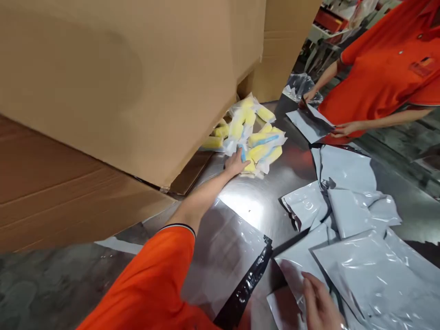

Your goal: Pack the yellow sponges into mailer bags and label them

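My left hand [235, 163] stretches out to a pile of yellow pieces in clear plastic packets [246, 120]. Its thumb and fingers close around the near edge of one packet with a yellow and blue piece [244, 155]. What exactly the pieces are I cannot make out. Low in the view, my right hand [319, 302] hovers at the white plastic mailing bags [307, 247], fingers extended and holding nothing visible. Whether it touches the bag beneath it I cannot tell.
A big cardboard box [137, 82] looms at the left, partly over the packets. On the metal table [220, 183] lies a clear plastic sheet with a black strip [249, 275]. Across the right side, a co-worker in an orange shirt [374, 68] holds a white bag [305, 123].
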A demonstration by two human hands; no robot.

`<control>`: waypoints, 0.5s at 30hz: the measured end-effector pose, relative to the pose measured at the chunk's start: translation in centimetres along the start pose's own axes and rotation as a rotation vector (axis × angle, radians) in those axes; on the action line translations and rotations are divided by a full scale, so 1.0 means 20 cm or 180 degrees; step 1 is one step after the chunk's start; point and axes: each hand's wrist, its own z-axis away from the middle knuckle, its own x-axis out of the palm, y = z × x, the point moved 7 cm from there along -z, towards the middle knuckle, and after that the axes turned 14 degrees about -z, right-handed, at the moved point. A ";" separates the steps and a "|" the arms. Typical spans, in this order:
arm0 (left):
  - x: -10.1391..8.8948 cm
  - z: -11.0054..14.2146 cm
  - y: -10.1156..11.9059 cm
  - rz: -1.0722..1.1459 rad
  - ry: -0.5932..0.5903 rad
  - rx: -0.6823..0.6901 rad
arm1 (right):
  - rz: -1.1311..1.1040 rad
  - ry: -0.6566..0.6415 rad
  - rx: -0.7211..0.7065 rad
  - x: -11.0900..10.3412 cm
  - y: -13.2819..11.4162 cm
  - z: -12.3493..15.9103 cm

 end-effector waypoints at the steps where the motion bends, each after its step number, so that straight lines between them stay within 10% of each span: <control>1: 0.08 0.00 0.08 0.0088 -0.0097 -0.0052 | -0.0124 -0.0260 0.0010 0.16 -0.02 0.01; 6: 0.20 0.33 0.25 0.0599 -0.0161 0.0040 | -0.0741 -0.0742 0.0422 0.57 -0.05 0.04; 10: 0.17 1.10 0.19 0.0995 -0.0334 0.0701 | -0.1449 -0.0819 0.0654 0.66 0.01 0.07; 15: 0.25 1.98 0.05 0.1176 -0.1417 0.1246 | -0.1475 -0.1119 0.1158 0.68 0.21 0.31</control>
